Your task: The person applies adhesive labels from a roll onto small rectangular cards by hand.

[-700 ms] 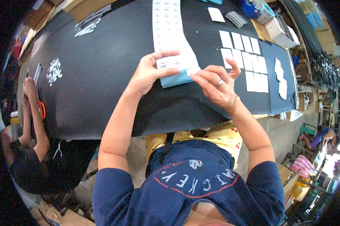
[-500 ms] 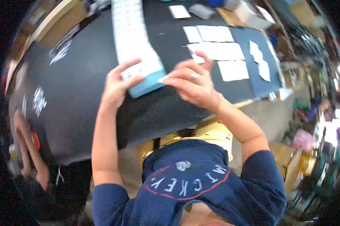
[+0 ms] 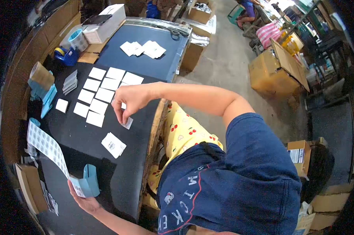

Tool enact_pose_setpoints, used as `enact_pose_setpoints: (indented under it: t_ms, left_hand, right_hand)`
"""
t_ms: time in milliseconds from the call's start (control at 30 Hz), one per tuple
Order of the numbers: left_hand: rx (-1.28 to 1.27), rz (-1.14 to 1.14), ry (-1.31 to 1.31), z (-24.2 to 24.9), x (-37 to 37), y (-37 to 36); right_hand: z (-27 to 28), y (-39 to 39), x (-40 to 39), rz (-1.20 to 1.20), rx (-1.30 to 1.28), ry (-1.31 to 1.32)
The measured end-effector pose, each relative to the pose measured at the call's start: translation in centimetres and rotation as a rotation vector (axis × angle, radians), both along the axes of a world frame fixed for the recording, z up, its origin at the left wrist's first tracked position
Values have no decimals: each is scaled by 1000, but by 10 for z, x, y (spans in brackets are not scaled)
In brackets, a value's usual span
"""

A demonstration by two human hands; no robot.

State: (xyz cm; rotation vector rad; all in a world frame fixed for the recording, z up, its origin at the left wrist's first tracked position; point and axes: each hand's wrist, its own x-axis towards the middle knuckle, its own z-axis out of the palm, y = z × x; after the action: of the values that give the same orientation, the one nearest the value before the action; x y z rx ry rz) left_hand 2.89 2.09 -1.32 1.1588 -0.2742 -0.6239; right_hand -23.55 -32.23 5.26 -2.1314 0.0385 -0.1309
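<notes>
My left hand [image 3: 85, 201] grips the lower end of a long strip of printed labels [image 3: 47, 145], whose blue backing [image 3: 91, 182] curls up beside the fingers. The strip runs away over the dark table towards its far side. My right hand [image 3: 132, 100] is closed in a pinch above the table, its fingertips at a small white card [image 3: 128, 123]; the fingers partly cover it. Just left of this hand lie rows of white cards [image 3: 105, 94]. A loose pile of cards with printed barcodes [image 3: 114, 145] sits nearer to me.
A blue tape dispenser [image 3: 66, 56], a roll [image 3: 78, 40] and a white box [image 3: 102, 25] stand along the back. More white cards [image 3: 153, 49] lie on the blue surface, with scissors [image 3: 175, 35] at its end. A cardboard box [image 3: 277, 70] stands on the floor.
My view has swung to the right. My right hand has left the label strip and reached over to the cards. My left hand still holds the strip.
</notes>
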Motion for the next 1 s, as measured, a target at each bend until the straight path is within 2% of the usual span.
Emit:
enact_pose_setpoints:
  t_ms: [67, 100, 267, 567, 633, 667, 700, 733, 767, 800, 900, 1000]
  left_hand:
    - [-41, 84, 125, 0, 0, 1]
    - [-55, 49, 116, -3, 2, 4]
    - [-15, 58, 71, -1, -3, 2]
    - [-8, 153, 68, 7, -12, -5]
    - [127, 103, 31, 13, -12, -3]
    - [444, 94, -464, -12, 4, 15]
    - [373, -3, -315, -9, 6, 18]
    - [16, 91, 60, -12, 3, 12]
    - [403, 65, -387, -28, 16, 26]
    - [-305, -55, 264, -30, 18, 29]
    - [-320, -65, 128, -30, 19, 27]
    - [-358, -138, 122, -33, 18, 25]
  right_hand:
    - [-14, -10, -3, 44, 0, -112]
    - [-12, -11, -6, 36, -4, -111]
    - [-15, -10, -12, 26, 64, 17]
    - [-6, -27, -17, 55, 24, 90]
    - [-15, -40, -10, 96, 10, 67]
    - [-16, -49, -8, 74, -87, 78]
    - [-7, -57, -7, 92, -96, 70]
    - [1, -64, -5, 76, -171, 157]
    - [3, -73, 0, 119, -145, 50]
    - [7, -78, 5, 109, -155, 70]
    - [16, -82, 16, 22, -2, 231]
    - [16, -84, 29, 64, -37, 306]
